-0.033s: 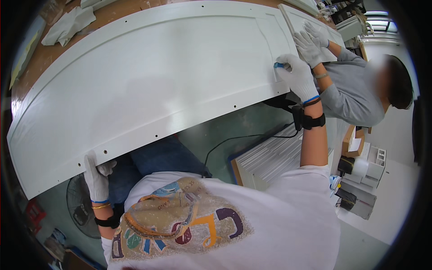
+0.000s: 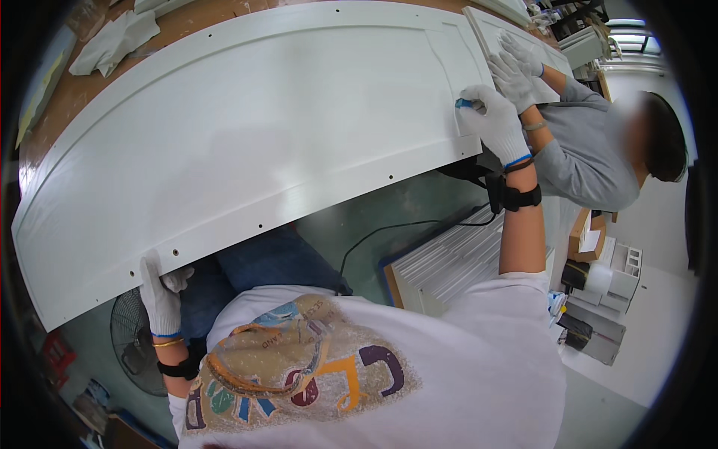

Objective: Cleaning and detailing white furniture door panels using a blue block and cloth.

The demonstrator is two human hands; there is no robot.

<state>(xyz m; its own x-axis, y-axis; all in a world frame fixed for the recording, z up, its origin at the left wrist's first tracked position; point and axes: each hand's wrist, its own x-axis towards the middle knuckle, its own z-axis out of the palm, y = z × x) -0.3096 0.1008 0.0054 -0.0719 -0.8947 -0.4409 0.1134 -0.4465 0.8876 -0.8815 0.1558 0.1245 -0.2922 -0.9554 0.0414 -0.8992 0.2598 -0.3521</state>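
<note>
A large white door-like panel (image 2: 247, 142) with a recessed middle and small holes along its near edge lies across a brown workbench (image 2: 202, 19). My left hand (image 2: 159, 293), in a white glove, grips the panel's near edge at the lower left. My right hand (image 2: 495, 120), also gloved, rests on the panel's right end and pinches a small blue object (image 2: 464, 103) against the surface. Right beside it, a co-worker in a grey shirt presses both gloved hands (image 2: 514, 66) on a second white panel (image 2: 486, 26).
A white cloth (image 2: 112, 37) lies on the bench at the top left. Under the panel are a floor fan (image 2: 133, 352), a black cable (image 2: 389, 230) and a stack of white boards (image 2: 449, 262). A cardboard box (image 2: 587, 233) and white units stand at the right.
</note>
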